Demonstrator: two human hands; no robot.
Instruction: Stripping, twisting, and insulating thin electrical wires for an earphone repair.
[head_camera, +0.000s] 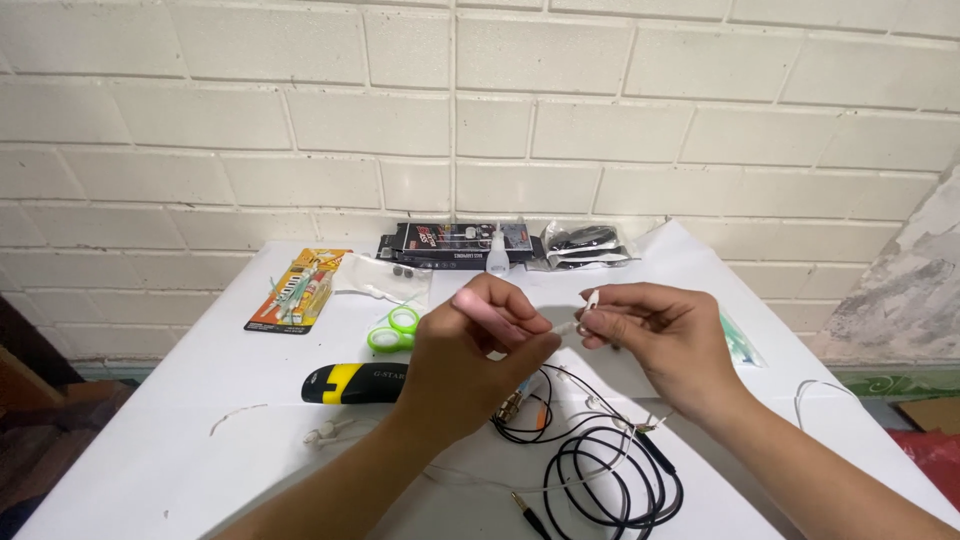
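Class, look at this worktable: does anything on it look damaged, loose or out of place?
Yes. A stray white wire scrap lies alone at the left, and a small white earbud piece sits detached below the black and yellow tool. The black cable is loosely tangled.

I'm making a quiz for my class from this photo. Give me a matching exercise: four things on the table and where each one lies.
Things:
1. green scissors
2. black cable
3. orange blister pack
4. black and yellow tool

Places:
A. far left of the table
B. coiled near the front edge, under the right hand
C. just left of the left hand
D. behind the black and yellow tool

Pairs: 1-D, 2-B, 3-A, 4-C
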